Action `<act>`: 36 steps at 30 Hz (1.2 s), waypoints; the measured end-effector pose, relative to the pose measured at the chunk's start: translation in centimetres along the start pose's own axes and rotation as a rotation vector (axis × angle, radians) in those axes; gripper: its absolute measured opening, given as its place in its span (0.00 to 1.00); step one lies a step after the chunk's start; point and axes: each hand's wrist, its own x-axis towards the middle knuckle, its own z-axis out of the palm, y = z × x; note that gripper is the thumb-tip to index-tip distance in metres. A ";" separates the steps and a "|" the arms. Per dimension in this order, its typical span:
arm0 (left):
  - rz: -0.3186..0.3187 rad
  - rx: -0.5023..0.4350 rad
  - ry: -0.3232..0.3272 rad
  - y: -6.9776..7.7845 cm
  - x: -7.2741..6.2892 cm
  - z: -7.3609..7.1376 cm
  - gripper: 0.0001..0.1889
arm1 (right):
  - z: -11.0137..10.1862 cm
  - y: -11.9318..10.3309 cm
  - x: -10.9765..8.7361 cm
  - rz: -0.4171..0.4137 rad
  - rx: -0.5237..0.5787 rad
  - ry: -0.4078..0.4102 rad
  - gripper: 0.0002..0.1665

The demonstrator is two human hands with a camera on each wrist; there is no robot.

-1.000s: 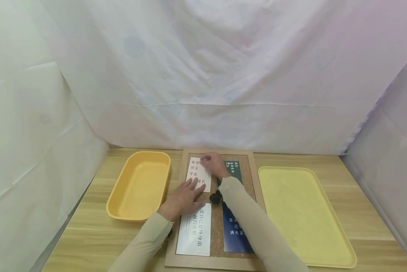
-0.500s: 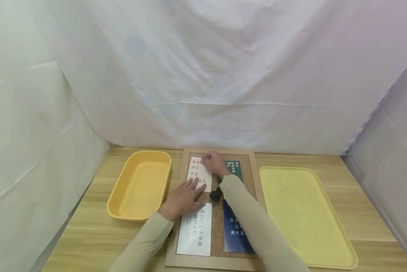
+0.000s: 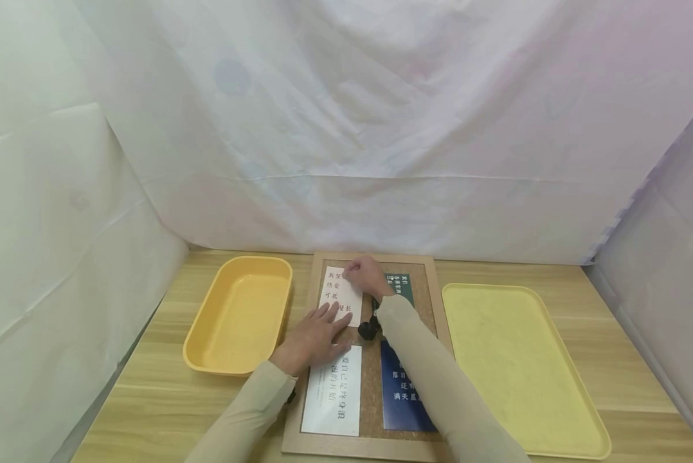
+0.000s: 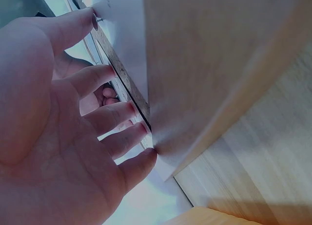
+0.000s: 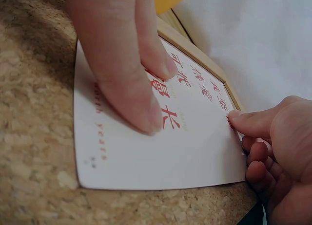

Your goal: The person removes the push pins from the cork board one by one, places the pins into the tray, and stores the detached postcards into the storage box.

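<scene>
A white card [image 3: 326, 297] with red characters lies on the upper left of a framed corkboard [image 3: 371, 386]. My left hand [image 3: 312, 341] rests with spread fingers over the card's lower end, and two of its fingers [image 5: 126, 88] press the printing in the right wrist view. At the card's top edge is my right hand [image 3: 367, 278], its other fingers curled. Its thumb and forefinger [image 5: 246, 122] pinch a small pin-like thing against the card, mostly hidden by the fingertips. Below lies a second white card [image 3: 330, 399]. A green card [image 3: 401, 289] and a dark blue card [image 3: 401, 399] lie partly under the right arm.
A deep yellow-orange tray [image 3: 190, 350] stands left of the board. On the right lies a shallow pale yellow tray [image 3: 517, 366]. Both rest on a wood-grain table [image 3: 144, 386]. White cloth [image 3: 346, 212] hangs behind and at both sides.
</scene>
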 end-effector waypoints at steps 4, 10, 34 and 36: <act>0.002 0.001 0.003 0.0 0.0 0.0 0.31 | 0.0 -0.1 -0.1 0.005 0.002 0.005 0.08; -0.001 -0.006 0.000 -0.1 0.0 0.0 0.31 | 0.0 0.1 0.1 0.007 0.002 -0.007 0.09; -0.002 -0.013 0.007 -0.1 0.3 0.1 0.31 | -0.3 0.0 0.1 -0.018 -0.026 -0.022 0.12; -0.003 -0.011 0.006 -0.1 0.3 0.2 0.31 | -0.3 0.1 0.1 -0.023 -0.025 -0.021 0.12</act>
